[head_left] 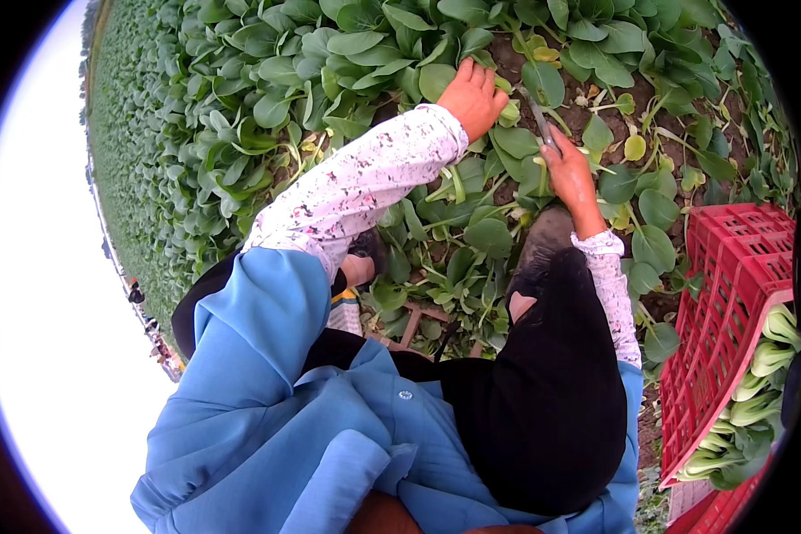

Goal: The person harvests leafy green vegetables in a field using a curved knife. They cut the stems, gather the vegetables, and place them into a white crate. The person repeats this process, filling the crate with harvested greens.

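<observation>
My left hand (474, 98) is closed around a bok choy plant (508, 109) at the front of the standing crop. Its pale stalk end shows beside my fingers, and leaves hide the rest. Just to the right, my right hand (571, 176) grips a knife (536, 116) by its handle. The narrow grey blade points up and away, with its tip close to the bok choy. Loose green leaves (489, 236) lie below both hands, between my feet.
A red plastic crate (716, 294) stands tilted at my right, with cut bok choy (756, 405) in it. Dense rows of bok choy (214, 116) fill the far left. A wooden stool frame (414, 325) shows beneath me. Yellowed leaves (635, 148) lie on the soil.
</observation>
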### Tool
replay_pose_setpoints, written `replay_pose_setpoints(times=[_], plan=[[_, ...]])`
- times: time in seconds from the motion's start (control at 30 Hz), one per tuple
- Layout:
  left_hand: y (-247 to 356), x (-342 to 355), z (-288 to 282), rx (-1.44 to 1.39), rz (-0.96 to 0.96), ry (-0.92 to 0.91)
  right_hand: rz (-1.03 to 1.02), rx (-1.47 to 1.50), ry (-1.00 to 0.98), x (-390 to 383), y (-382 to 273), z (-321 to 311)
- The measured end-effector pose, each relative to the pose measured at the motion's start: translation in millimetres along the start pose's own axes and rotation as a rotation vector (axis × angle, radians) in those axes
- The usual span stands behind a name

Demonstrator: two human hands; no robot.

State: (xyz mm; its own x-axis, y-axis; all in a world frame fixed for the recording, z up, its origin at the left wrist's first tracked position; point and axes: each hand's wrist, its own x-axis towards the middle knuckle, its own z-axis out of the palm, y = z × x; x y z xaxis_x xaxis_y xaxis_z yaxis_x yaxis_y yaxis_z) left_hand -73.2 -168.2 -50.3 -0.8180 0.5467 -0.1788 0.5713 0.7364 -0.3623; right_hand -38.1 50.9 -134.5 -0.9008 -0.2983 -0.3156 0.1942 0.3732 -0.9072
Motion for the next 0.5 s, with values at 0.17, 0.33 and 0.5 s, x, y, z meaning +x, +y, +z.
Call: replay_pose_setpoints(times=[0.17, 0.33, 0.5], plan=[[8, 20, 11, 0.068, -0.135, -0.067, 0.339, 0.145, -0.162, 18, -55, 4], [1, 44, 2, 0.014, -0.082, -0.270, -0.009, -0.096, -0.062, 40, -19, 19], [6, 5, 3, -0.036, -0.092, -0.042, -0.018, -0.147, -0.082, 4, -19, 18]])
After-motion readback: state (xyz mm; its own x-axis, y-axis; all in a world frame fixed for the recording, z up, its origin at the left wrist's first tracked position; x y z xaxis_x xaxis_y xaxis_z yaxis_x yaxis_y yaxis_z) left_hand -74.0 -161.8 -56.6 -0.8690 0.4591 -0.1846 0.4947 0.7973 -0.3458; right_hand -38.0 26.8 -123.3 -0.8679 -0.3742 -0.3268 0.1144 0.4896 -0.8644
